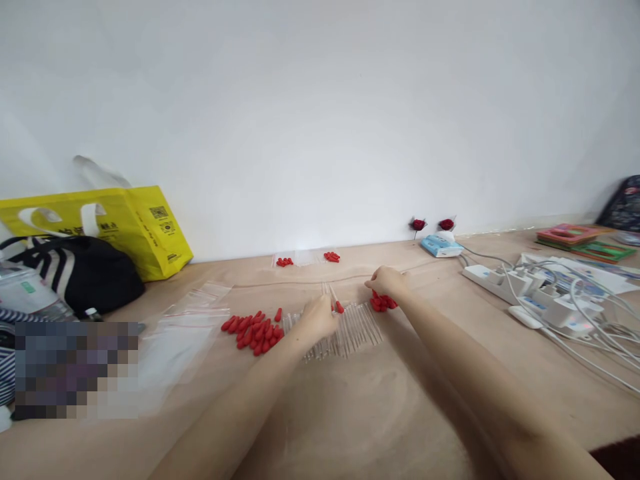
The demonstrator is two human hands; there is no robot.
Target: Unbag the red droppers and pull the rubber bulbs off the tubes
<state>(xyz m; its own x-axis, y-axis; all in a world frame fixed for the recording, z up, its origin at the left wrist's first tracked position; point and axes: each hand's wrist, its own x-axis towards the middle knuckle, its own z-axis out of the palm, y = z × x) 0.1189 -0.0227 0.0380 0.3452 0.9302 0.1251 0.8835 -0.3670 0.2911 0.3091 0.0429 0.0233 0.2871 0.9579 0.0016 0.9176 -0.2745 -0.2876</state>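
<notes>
My left hand (316,319) is closed around a thin clear tube with a red cap (339,307) at its tip, above a row of clear tubes (356,331) lying on the tan table. My right hand (386,282) rests with bent fingers on a small heap of red caps (383,303) at the row's far right end; whether it grips one is hidden. A larger pile of red caps (254,331) lies just left of my left hand.
Clear zip bags (184,328) lie at the left, beside a black striped bag (75,270) and a yellow bag (131,227). Two bags with red caps (307,257) sit by the wall. Power strips with cables (550,293), a tissue pack (441,245) and coloured trays (583,240) fill the right.
</notes>
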